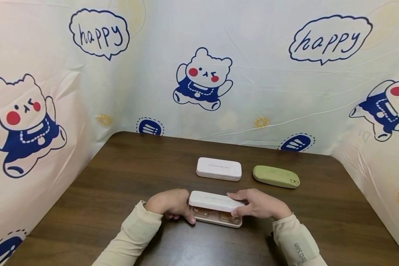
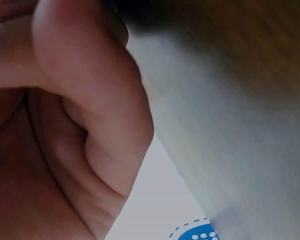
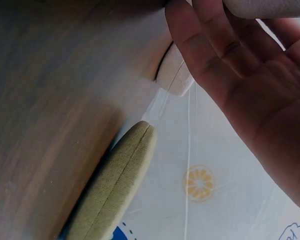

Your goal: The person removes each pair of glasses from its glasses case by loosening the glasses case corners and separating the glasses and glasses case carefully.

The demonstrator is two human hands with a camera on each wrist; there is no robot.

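A white glasses case [image 1: 211,200] lies near the middle of the table with its lid partly raised. Through the front gap, glasses [image 1: 228,217] with clear, pinkish frames show inside. My left hand [image 1: 173,205] holds the left end of the case, thumb at the front edge of the base; its other fingertips are hidden. At the right end, my right hand [image 1: 261,204] grips the lid, thumb in front and fingers on top toward the back. Curled left fingers [image 2: 100,100] fill much of the left wrist view. In the right wrist view, a corner of the case [image 3: 270,7] shows above the right palm.
Behind the held case, a second white glasses case [image 1: 218,170] lies closed. A green glasses case [image 1: 276,176] with a small glasses print is to its right. The brown wooden table [image 1: 119,166] is enclosed by printed cloth [image 1: 259,85] at the back and sides.
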